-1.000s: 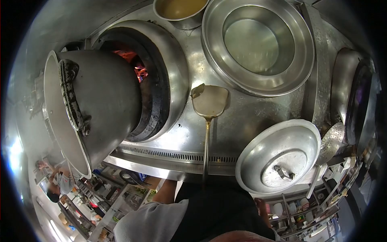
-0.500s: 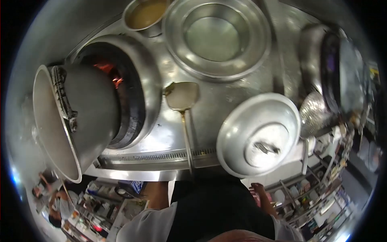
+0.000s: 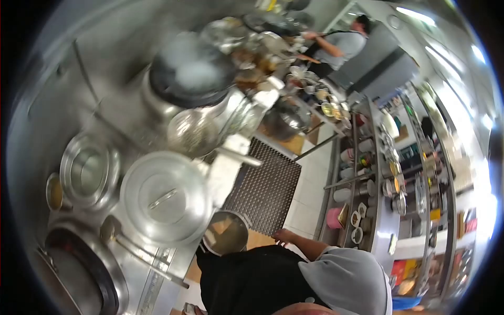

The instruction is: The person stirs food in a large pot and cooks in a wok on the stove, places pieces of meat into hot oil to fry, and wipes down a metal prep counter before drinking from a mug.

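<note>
My right hand (image 3: 285,237) hangs low at my side, over the edge of a dark perforated floor mat (image 3: 265,186). Its fingers look loosely apart, with nothing visible in them. To its left, against my black apron, stands a metal pot (image 3: 227,242) of cloudy liquid with a pale brown piece in it. My left hand does not show. On the steel stove top (image 3: 181,260) in front of me lie a round metal lid (image 3: 164,212) and a long-handled wok spatula (image 3: 139,249); neither is touched by a hand.
A large pot (image 3: 71,278) sits on the near-left burner. Nested metal basins (image 3: 86,173) stand behind. A perforated strainer (image 3: 193,131) lies beside a steaming wok (image 3: 194,79). Another person (image 3: 336,50) works at the far end. Shelves of containers (image 3: 362,173) line the right.
My view has swung to the right, bringing the steaming wok, floor mat, pot of liquid and far person into sight. My right hand remains low at my side. My left forearm has left view.
</note>
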Demonstrator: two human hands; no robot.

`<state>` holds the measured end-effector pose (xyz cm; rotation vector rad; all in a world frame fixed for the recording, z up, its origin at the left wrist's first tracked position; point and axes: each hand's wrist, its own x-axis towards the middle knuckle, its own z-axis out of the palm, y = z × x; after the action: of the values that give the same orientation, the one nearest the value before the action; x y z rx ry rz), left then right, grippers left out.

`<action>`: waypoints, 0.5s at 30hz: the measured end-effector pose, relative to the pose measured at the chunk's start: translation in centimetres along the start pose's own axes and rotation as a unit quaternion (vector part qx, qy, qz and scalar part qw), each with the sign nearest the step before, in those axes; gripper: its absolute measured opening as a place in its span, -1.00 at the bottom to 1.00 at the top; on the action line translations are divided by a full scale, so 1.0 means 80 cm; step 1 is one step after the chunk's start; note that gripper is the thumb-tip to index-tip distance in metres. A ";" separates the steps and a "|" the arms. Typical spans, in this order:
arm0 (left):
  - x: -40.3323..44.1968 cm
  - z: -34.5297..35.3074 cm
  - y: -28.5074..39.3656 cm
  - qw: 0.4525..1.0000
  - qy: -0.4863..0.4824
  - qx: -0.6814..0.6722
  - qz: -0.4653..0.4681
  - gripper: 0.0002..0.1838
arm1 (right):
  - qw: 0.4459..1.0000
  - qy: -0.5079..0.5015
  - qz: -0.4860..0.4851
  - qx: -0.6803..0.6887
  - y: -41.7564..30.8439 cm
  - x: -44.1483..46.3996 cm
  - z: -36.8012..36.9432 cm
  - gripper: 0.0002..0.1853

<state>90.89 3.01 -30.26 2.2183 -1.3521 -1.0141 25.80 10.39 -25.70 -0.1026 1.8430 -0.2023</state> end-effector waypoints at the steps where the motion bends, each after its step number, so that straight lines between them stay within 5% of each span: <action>1: -0.002 -0.014 0.066 0.999 0.002 -0.012 0.034 -0.40 | 1.000 0.003 -0.004 0.011 0.017 -0.011 -0.012 -0.52; 8: 0.049 -0.053 0.554 0.903 0.099 -0.130 0.398 -0.33 | 0.994 0.092 0.009 0.059 0.139 -0.085 -0.079 -0.55; 13: 0.095 -0.002 0.693 0.879 0.032 0.104 0.464 -0.25 | 0.985 0.120 -0.009 0.122 0.204 -0.096 -0.080 -0.57; 15: 0.086 0.015 0.709 0.806 0.000 0.333 0.489 -0.19 | 0.977 0.132 -0.022 0.165 0.236 -0.090 -0.072 -0.57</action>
<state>56.73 -30.30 1.19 1.3840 -2.6927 -0.1325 22.88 30.65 -20.99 0.1215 2.0450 -0.5731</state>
